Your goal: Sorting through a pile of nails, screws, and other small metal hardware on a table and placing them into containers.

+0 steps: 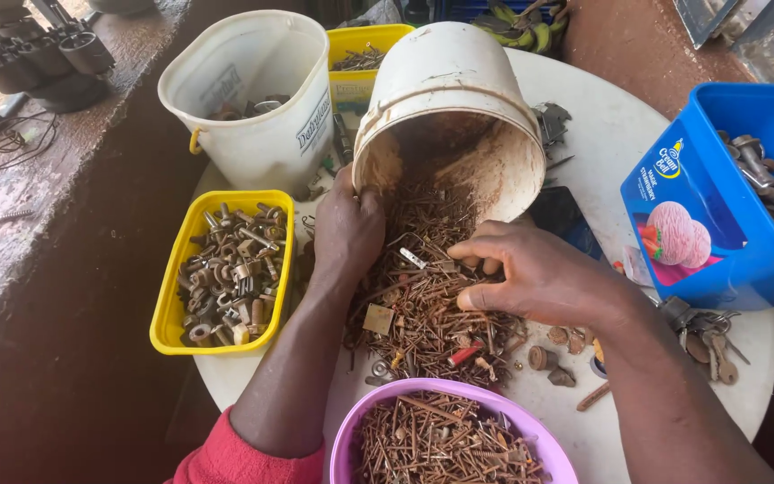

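Tipped white bucket at table centre, spilling a rusty nail pile. Blue tub with a pictured label, right of it, holds bolts; yellow tray, left of it, holds nuts; purple bowl, below it, holds nails. Left hand grips the bucket rim; right hand, fingers curled together, pinches nails.

A round white surface carries a nail heap, a tipped bucket, yellow tray, blue tub, purple bowl, and what look like keys.
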